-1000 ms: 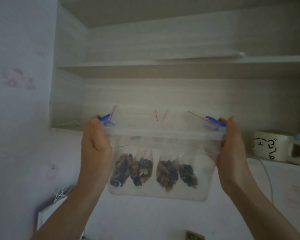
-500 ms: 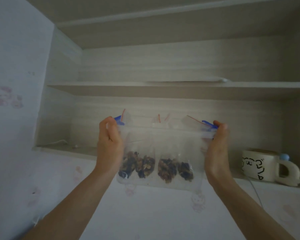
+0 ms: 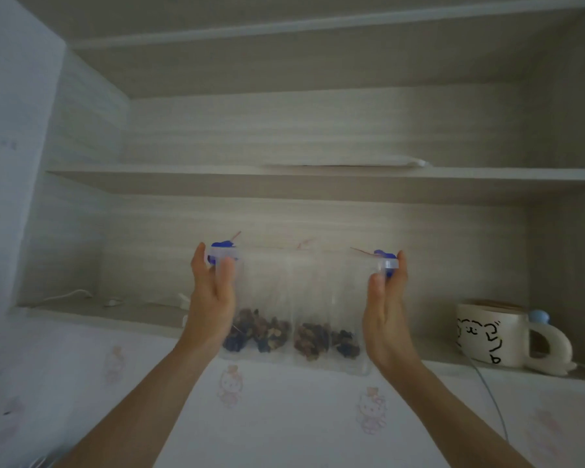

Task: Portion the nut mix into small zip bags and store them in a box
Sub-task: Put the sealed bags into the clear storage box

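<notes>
Setting first: it's a pale wood-grain shelving niche set into a wall (image 3: 284,417) that has little cartoon cat prints on it. There's an upper shelf (image 3: 183,179) with something flat and whitish (image 3: 345,161) lying on it, and a lower shelf (image 3: 98,312) below. On the right end of the lower shelf stands a cream mug-shaped pot (image 3: 490,336) with a doodled face, a big handle and a small blue knob. A thin cable (image 3: 490,396) hangs down the wall under it, and another white cord (image 3: 68,294) lies on the left part of that shelf.

Stuff that's hard to read: the light is dim and the whole shot is a bit soft. I can't tell what the flat thing up top is. I also can't tell whether the bottom of the box is touching the lower shelf or is just held in front of it. The left palm covers one corner of the contents.

Now the main bit. A clear plastic box (image 3: 304,285) with a blue latch at each end is held up level in front of the lower shelf opening, right in the middle of the view. The left hand (image 3: 213,298) grips its left end and the right hand (image 3: 385,309) grips the right end, thumb on the near side and fingers wrapped round the far side. Inside are small zip bags (image 3: 318,298) standing upright side by side, with red seal strips poking up near the lid. The dark nut mix (image 3: 260,332) sits in clumps at the bottom, four as far as I can make out.
</notes>
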